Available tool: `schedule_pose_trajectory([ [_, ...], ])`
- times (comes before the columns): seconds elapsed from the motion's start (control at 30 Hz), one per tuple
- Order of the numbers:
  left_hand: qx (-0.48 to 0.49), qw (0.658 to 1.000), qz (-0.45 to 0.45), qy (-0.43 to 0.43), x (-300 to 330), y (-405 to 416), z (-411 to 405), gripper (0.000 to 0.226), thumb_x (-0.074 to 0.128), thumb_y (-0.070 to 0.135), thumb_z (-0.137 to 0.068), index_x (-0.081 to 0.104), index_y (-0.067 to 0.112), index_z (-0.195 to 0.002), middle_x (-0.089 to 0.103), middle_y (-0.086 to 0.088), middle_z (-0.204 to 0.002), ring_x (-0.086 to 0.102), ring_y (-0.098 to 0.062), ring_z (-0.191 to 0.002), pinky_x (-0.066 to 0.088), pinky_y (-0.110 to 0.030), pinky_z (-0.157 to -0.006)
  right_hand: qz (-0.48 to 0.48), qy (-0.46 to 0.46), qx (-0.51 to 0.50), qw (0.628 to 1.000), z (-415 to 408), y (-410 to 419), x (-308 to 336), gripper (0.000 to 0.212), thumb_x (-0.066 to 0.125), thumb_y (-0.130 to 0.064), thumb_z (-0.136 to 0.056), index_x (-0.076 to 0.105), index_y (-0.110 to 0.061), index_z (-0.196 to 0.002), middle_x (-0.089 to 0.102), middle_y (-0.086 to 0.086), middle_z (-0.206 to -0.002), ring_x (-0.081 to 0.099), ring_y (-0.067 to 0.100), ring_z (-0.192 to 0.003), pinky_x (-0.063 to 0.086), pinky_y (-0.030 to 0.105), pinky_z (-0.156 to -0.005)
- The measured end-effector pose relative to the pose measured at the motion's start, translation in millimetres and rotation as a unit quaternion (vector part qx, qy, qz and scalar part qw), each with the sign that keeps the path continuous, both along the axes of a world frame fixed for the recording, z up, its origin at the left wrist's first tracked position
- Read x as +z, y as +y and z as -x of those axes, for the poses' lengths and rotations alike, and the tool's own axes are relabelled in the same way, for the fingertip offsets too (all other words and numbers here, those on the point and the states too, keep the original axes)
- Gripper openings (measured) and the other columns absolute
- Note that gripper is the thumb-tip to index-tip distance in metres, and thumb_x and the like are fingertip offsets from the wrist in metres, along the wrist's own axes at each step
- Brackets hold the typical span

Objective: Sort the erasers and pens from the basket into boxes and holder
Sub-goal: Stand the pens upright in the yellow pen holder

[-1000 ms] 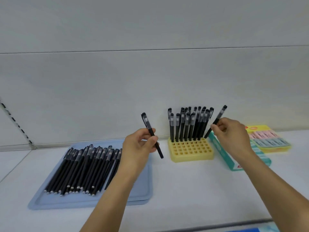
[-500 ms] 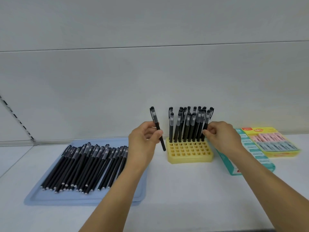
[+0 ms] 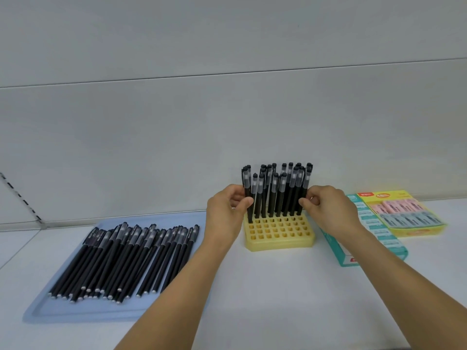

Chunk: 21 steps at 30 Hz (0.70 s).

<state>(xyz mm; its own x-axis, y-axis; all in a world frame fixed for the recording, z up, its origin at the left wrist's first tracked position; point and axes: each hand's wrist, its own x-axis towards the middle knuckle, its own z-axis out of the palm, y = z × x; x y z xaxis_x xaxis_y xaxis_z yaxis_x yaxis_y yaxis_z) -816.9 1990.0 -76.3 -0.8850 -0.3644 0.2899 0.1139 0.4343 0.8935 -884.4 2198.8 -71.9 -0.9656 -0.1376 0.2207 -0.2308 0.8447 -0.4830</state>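
A: Left hand [image 3: 228, 210] state?

B: Pinching one black pen [image 3: 249, 195], thumb in front, fingers behind. Pen is upright, cap up, tip down at a hole in the left column of the yellow holder [image 3: 279, 234]. Whether it's seated, can't tell.

A: Right hand [image 3: 326, 207]?

B: Fingers curled at the right end of the standing pens [image 3: 280, 190], seems to pinch the rightmost one. Contact partly hidden by the thumb, so that's a judgement.

A: Where's the holder?

B: Middle of the tabletop [image 3: 265, 286], near the far edge, directly between both hands. Standing pens fill the back rows, front rows of holes bare.

A: The relation the next move turns on?

B: Pen axis vertical, in line with the holes. Left pen likely just needs a straight push down, then release.

A: The rest of the pens?

B: Loose pens [image 3: 126, 261] on the blue tray [image 3: 38, 314], toward the left edge. They lie flat side by side, long axis near edge to far edge, leaning right; caps far, tips near. Left hand is nearer them.

A: Boxes?

B: Teal box [image 3: 374, 238] and yellow eraser box [image 3: 404, 215] toward the right edge, just beyond the right hand.
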Motion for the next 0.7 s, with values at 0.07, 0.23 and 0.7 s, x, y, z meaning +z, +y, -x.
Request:
schedule_pose_trajectory([
  [0.07,0.002,1.0,0.011,-0.013,-1,1,0,0.013,0.071,0.014,-0.086,0.067,0.015,-0.099,0.067,0.004,-0.083,0.066,-0.015,-0.081,0.057,-0.035,-0.081,0.0,-0.001,-0.002,1.0,0,0,1,0.019,0.06,-0.035,-0.093,0.056,-0.026,-0.077,0.065,-0.005,-0.076,0.06,0.021,-0.073,0.04,0.028,-0.059],
  [0.23,0.031,0.994,0.09,-0.061,-5,3,-3,0.008,0.072,0.025,-0.086,0.065,0.023,-0.09,0.064,0.013,-0.079,0.063,-0.008,-0.077,0.055,-0.031,-0.078,0.005,0.0,-0.005,1.0,-3,-2,3,0.016,0.06,-0.037,-0.093,0.06,-0.026,-0.081,0.069,-0.002,-0.086,0.06,0.022,-0.078,0.043,0.029,-0.062],
  [0.7,0.141,0.948,0.277,-0.071,-6,-105,-127,0.027,0.064,0.041,-0.089,0.064,0.029,-0.113,0.06,0.01,-0.108,0.054,-0.013,-0.106,0.046,-0.031,-0.086,-0.019,-0.04,0.195,0.98,-119,-132,17,0.04,0.051,-0.05,-0.092,0.064,-0.018,-0.072,0.064,-0.004,-0.068,0.059,0.013,-0.066,0.043,0.029,-0.059],
])
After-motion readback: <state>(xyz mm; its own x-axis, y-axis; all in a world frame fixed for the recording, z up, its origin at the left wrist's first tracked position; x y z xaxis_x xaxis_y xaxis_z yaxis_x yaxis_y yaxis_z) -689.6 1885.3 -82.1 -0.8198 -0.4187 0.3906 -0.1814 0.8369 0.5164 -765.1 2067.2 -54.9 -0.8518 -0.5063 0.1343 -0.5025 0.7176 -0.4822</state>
